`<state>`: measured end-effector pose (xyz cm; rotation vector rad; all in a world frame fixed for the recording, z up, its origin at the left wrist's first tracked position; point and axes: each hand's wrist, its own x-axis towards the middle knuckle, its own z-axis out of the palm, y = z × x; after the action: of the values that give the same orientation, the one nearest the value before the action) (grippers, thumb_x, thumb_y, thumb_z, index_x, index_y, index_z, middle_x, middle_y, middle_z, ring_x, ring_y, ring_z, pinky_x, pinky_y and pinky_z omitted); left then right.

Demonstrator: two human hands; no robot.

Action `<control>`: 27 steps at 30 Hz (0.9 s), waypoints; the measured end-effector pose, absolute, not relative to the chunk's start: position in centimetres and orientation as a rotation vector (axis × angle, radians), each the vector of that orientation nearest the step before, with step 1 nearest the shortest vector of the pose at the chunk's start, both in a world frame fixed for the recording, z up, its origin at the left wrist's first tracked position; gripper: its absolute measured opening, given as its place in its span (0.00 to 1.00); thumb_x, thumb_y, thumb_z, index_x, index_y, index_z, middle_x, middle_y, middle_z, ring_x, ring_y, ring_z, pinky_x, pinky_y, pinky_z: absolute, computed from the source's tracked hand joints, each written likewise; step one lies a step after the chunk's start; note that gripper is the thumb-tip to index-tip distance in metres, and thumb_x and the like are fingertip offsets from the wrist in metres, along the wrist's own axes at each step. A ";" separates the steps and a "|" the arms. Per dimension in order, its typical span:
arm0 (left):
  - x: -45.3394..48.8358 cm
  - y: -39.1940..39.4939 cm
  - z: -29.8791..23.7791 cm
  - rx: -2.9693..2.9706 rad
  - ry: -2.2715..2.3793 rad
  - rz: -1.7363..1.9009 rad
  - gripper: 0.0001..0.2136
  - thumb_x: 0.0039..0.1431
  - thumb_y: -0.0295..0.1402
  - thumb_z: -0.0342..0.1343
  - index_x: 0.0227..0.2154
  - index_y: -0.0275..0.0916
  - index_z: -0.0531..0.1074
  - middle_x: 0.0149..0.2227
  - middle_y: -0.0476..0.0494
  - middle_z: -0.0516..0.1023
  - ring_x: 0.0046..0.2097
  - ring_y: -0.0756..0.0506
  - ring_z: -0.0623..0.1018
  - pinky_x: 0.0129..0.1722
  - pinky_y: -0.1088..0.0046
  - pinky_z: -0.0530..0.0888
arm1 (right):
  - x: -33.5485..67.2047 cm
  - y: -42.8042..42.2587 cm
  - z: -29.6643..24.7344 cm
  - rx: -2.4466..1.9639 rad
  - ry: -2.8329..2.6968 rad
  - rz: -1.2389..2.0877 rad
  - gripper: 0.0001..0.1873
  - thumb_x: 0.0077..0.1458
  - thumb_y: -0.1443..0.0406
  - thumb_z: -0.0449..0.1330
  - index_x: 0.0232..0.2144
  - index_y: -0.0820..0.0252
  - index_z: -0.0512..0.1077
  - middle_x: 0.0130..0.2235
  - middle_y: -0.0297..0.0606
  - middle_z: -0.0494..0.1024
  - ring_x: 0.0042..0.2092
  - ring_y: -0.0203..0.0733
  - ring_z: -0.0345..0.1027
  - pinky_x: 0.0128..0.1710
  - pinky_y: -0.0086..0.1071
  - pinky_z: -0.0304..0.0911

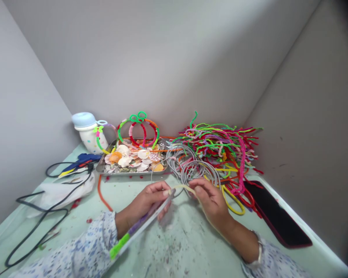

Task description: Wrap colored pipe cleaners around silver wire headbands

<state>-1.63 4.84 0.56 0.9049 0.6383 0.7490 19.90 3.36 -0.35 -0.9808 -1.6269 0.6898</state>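
Observation:
My left hand (147, 200) is closed in a pinch on a long strip (137, 224) slanting down toward my left sleeve. Purple and bright green fuzzy pipe cleaner covers parts of the strip, and a pale edge runs along it. From its upper end a pale yellow pipe cleaner (182, 187) arches across to my right hand (213, 204), which grips the far end between thumb and fingers. Both hands are just above the table, in front of coils of grey wire (198, 172). Whether the yellow piece is wound onto the strip is hidden by the left fingertips.
Behind the hands, a metal tray (127, 173) holds seashells (142, 154), with finished pipe-cleaner hoops (138, 131) standing on it. A pile of coloured pipe cleaners (220, 141) lies right, beside a black phone-like slab (278, 214). Left are a bottle (89, 133), blue-handled tool (81, 161) and black cable (50, 210).

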 end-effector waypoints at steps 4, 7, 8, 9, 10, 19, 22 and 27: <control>-1.5 5.0 0.7 0.908 0.742 1.013 0.09 0.54 0.37 0.60 0.30 0.38 0.66 0.20 0.54 0.72 0.16 0.55 0.68 0.16 0.83 0.64 | 20.4 3.6 0.0 -1.060 -1.444 0.337 0.07 0.61 0.64 0.53 0.37 0.57 0.71 0.38 0.39 0.70 0.42 0.44 0.65 0.45 0.39 0.61; -1.3 4.9 1.2 0.991 0.867 1.110 0.08 0.57 0.37 0.57 0.32 0.38 0.66 0.21 0.54 0.73 0.17 0.55 0.68 0.17 0.82 0.64 | 20.1 3.1 0.4 -0.988 -1.519 0.211 0.06 0.60 0.67 0.54 0.37 0.57 0.71 0.37 0.39 0.70 0.42 0.43 0.64 0.44 0.38 0.60; -1.2 4.8 1.3 1.032 0.905 1.127 0.08 0.58 0.37 0.56 0.32 0.38 0.66 0.22 0.54 0.73 0.17 0.55 0.68 0.18 0.82 0.64 | 19.9 2.8 0.5 -0.954 -1.594 0.259 0.06 0.60 0.67 0.54 0.36 0.57 0.71 0.36 0.38 0.70 0.40 0.43 0.65 0.42 0.37 0.61; -1.2 4.6 1.3 1.076 0.933 1.134 0.08 0.58 0.36 0.55 0.32 0.38 0.66 0.22 0.53 0.73 0.18 0.55 0.68 0.18 0.82 0.64 | 19.7 2.6 0.5 -0.934 -1.666 0.348 0.07 0.61 0.67 0.53 0.35 0.57 0.72 0.34 0.38 0.71 0.38 0.42 0.65 0.39 0.36 0.61; -1.1 4.4 1.3 1.124 0.946 1.129 0.07 0.59 0.36 0.55 0.32 0.38 0.66 0.23 0.53 0.73 0.18 0.55 0.69 0.19 0.82 0.64 | 19.4 2.4 0.5 -0.937 -1.719 0.462 0.08 0.61 0.67 0.53 0.34 0.57 0.72 0.33 0.37 0.71 0.36 0.41 0.65 0.37 0.34 0.61; -0.7 2.8 0.2 1.496 0.920 0.953 0.10 0.62 0.39 0.52 0.35 0.36 0.69 0.25 0.51 0.70 0.22 0.53 0.68 0.22 0.80 0.65 | 18.7 3.0 -0.4 -0.962 -1.449 1.414 0.21 0.62 0.52 0.50 0.38 0.61 0.74 0.29 0.37 0.73 0.29 0.36 0.66 0.27 0.29 0.60; -0.7 2.8 0.1 1.569 0.930 0.910 0.10 0.62 0.39 0.50 0.35 0.36 0.69 0.24 0.52 0.69 0.22 0.53 0.67 0.22 0.79 0.65 | 18.8 3.0 -0.3 -0.937 -1.399 1.516 0.20 0.58 0.51 0.55 0.39 0.62 0.73 0.29 0.37 0.74 0.27 0.36 0.66 0.25 0.28 0.59; -0.8 2.5 0.2 1.717 0.968 0.823 0.10 0.63 0.36 0.49 0.35 0.36 0.70 0.23 0.52 0.68 0.22 0.53 0.66 0.22 0.79 0.63 | 18.5 2.8 0.3 -0.939 -1.522 1.486 0.14 0.56 0.57 0.59 0.37 0.62 0.74 0.25 0.33 0.71 0.26 0.33 0.63 0.26 0.27 0.58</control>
<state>-0.80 2.53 0.17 1.7172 0.9676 0.8226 18.53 2.79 0.30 -0.9388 -1.5217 1.4857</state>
